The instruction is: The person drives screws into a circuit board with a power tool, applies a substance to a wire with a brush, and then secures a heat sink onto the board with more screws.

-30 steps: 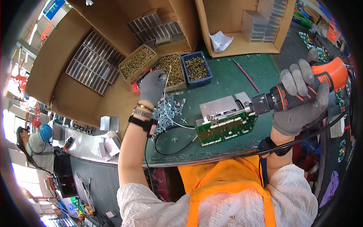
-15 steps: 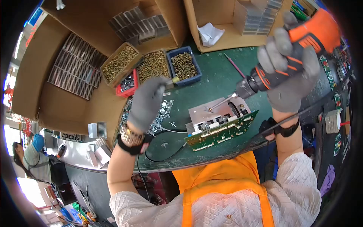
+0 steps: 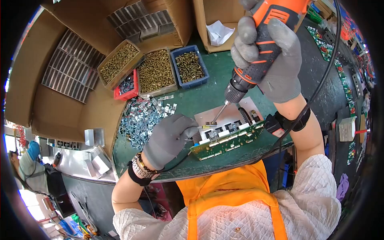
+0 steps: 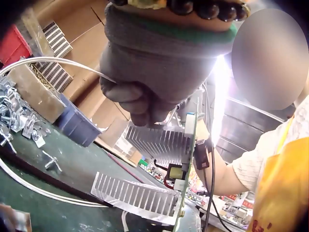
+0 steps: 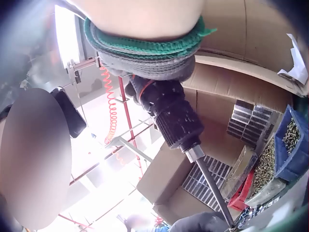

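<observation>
Gripped by the gloved right hand (image 3: 280, 60) is an orange and black power driver (image 3: 260, 50), tilted with its bit (image 3: 221, 113) down over the metal plate (image 3: 240, 106). That plate stands beside an upright green circuit board (image 3: 230, 142). From the left, the gloved left hand (image 3: 170, 138) reaches to the board's left end, its fingertips pinching a small yellowish part (image 3: 207, 127) near the bit tip. In the left wrist view, curled fingers of the left hand (image 4: 154, 77) are above a finned heatsink (image 4: 140, 195). The right wrist view shows the driver's chuck (image 5: 178, 121) and shaft.
Behind the board stand a blue bin (image 3: 190, 67) and trays of brass screws (image 3: 157, 72), with a red bin (image 3: 128, 86) beside them. Loose metal clips (image 3: 142, 120) lie left of the plate. Cardboard boxes (image 3: 94, 116) hold heatsinks; a black cable (image 3: 320, 92) hangs at the right.
The left hand has come down from the screw trays to the board's left end. The driver has swung more upright and moved left, its bit now near the left fingertips.
</observation>
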Motion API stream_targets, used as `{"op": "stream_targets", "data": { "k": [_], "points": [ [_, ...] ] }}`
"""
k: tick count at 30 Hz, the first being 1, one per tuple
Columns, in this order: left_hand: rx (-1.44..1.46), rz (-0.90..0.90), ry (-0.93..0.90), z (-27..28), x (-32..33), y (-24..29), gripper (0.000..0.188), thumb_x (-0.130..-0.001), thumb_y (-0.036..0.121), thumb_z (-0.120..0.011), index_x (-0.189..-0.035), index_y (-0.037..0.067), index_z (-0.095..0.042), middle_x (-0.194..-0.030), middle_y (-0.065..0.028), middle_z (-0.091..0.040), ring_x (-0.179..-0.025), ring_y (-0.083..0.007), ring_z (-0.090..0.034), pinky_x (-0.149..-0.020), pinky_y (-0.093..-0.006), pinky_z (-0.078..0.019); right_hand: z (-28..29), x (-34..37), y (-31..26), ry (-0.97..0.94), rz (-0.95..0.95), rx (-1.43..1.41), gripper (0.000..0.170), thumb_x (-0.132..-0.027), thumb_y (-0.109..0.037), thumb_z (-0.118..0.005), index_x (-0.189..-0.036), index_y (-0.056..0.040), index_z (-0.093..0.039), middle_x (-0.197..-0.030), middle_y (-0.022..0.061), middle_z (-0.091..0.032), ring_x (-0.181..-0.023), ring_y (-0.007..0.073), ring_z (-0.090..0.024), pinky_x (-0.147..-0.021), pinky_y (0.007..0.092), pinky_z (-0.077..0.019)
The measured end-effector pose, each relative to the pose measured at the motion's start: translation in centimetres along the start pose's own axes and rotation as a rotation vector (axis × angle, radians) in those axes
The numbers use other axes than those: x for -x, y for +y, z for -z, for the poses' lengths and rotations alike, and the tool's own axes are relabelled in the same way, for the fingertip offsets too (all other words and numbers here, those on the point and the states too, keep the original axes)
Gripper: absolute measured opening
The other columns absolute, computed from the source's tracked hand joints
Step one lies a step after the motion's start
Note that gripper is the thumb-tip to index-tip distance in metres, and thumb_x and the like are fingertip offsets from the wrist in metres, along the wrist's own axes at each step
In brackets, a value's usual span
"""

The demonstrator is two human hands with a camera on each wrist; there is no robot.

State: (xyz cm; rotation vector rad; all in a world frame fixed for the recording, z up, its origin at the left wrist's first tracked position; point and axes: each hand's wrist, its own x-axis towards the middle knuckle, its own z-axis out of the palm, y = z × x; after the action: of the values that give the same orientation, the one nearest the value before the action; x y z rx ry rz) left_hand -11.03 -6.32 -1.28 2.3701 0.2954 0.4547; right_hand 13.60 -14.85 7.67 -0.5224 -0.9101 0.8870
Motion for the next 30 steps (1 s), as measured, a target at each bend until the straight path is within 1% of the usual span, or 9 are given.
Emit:
{"op": "stream_targets", "data": {
  "k": [3, 12, 14, 17, 18, 20, 24, 26, 30],
  "points": [
    [0.048, 0.047, 0.014, -0.1, 0.0, 0.0, 0.014, -0.083, 0.012, -0.069, -0.093, 0.003, -0.067, -0.084, -0.0142, -0.064, -0.077, -0.0337, -0.062, -0.068, -0.0378, -0.0491, 0.3, -0.2, 0.8, -0.005, -0.062, -0.018, 0.035, -0.093, -0.029, -0.054, -0.122, -0.0091, -0.052, -0.085, 0.004, -0.064, -0.063, 0.0133, -0.06, -0.062, 0.0334, -0.0518],
    [0.161, 0.179, 0.002, -0.5, 0.4, 0.1, 0.01, -0.087, 0.012, -0.065, -0.093, 0.004, -0.066, -0.087, -0.0136, -0.066, -0.078, -0.0338, -0.062, -0.069, -0.0377, -0.0491, -0.8, -1.3, 0.9, -0.079, -0.075, 0.111, 0.039, -0.091, -0.029, -0.058, -0.122, -0.0062, -0.052, -0.082, 0.0058, -0.063, -0.063, 0.0124, -0.062, -0.058, 0.032, -0.0538],
    [0.215, 0.242, -0.019, -0.6, 0.4, 0.2, 0.017, -0.09, 0.016, -0.064, -0.093, 0.0, -0.067, -0.082, -0.0114, -0.066, -0.073, -0.0215, -0.063, -0.068, -0.0314, -0.0484, -1.7, -1.6, 0.7, -0.04, -0.115, 0.153, 0.039, -0.09, -0.028, -0.059, -0.121, -0.0057, -0.051, -0.081, 0.0061, -0.063, -0.063, 0.0124, -0.062, -0.058, 0.0314, -0.0537],
    [0.331, 0.298, -0.024, -0.6, 0.5, 0.4, 0.021, -0.092, 0.019, -0.063, -0.093, -0.001, -0.066, -0.081, -0.0106, -0.066, -0.072, -0.0175, -0.062, -0.068, -0.0302, -0.0483, -2.5, -2.2, 1.1, -0.017, -0.177, 0.192, 0.04, -0.088, -0.026, -0.062, -0.12, -0.0047, -0.051, -0.08, 0.0064, -0.063, -0.062, 0.0127, -0.062, -0.058, 0.0302, -0.0534],
    [0.331, 0.298, -0.024, -0.6, 0.5, 0.5, 0.021, -0.092, 0.019, -0.063, -0.093, -0.001, -0.066, -0.081, -0.0106, -0.066, -0.072, -0.0175, -0.062, -0.068, -0.0302, -0.0483, -3.0, -2.5, 1.1, -0.032, -0.199, 0.187, 0.04, -0.087, -0.026, -0.064, -0.119, -0.0042, -0.051, -0.079, 0.0065, -0.063, -0.061, 0.013, -0.062, -0.058, 0.0296, -0.0533],
    [0.326, 0.316, -0.026, -0.5, 0.5, 0.9, 0.016, -0.092, 0.016, -0.061, -0.095, 0.0, -0.065, -0.082, -0.0139, -0.065, -0.074, -0.0256, -0.064, -0.068, -0.0328, -0.0491, -4.6, -2.7, -1.0, 0.087, -0.381, -0.141, 0.047, -0.088, -0.02, -0.064, -0.126, -0.0064, -0.041, -0.078, 0.0071, -0.06, -0.061, 0.0169, -0.059, -0.059, 0.0322, -0.0515],
    [0.341, 0.331, -0.011, -0.8, 0.7, 0.9, 0.016, -0.092, 0.015, -0.061, -0.096, 0.0, -0.065, -0.082, -0.0144, -0.065, -0.074, -0.0247, -0.064, -0.068, -0.0319, -0.0493, -3.5, -3.1, 0.7, -0.161, -0.37, -0.03, 0.041, -0.089, -0.023, -0.064, -0.121, -0.0044, -0.046, -0.08, 0.0065, -0.061, -0.064, 0.0161, -0.06, -0.061, 0.0311, -0.0514],
    [0.375, 0.325, -0.001, -1.0, 0.8, 0.8, 0.015, -0.092, 0.014, -0.061, -0.096, 0.0, -0.065, -0.082, -0.0144, -0.065, -0.073, -0.0251, -0.065, -0.067, -0.0317, -0.0497, -3.7, -2.9, 1.5, -0.175, -0.279, 0.176, 0.041, -0.086, -0.026, -0.066, -0.118, -0.0042, -0.051, -0.078, 0.0059, -0.062, -0.061, 0.0135, -0.061, -0.058, 0.029, -0.0531],
    [0.334, 0.307, 0.005, -1.4, 0.9, 0.4, 0.015, -0.091, 0.014, -0.062, -0.097, 0.0, -0.065, -0.083, -0.0144, -0.066, -0.072, -0.0257, -0.065, -0.067, -0.0322, -0.0502, -4.0, -2.8, 1.8, -0.125, -0.337, 0.181, 0.041, -0.086, -0.027, -0.066, -0.117, -0.0041, -0.052, -0.078, 0.0055, -0.062, -0.061, 0.0137, -0.061, -0.057, 0.0286, -0.0529]
  ]
}}
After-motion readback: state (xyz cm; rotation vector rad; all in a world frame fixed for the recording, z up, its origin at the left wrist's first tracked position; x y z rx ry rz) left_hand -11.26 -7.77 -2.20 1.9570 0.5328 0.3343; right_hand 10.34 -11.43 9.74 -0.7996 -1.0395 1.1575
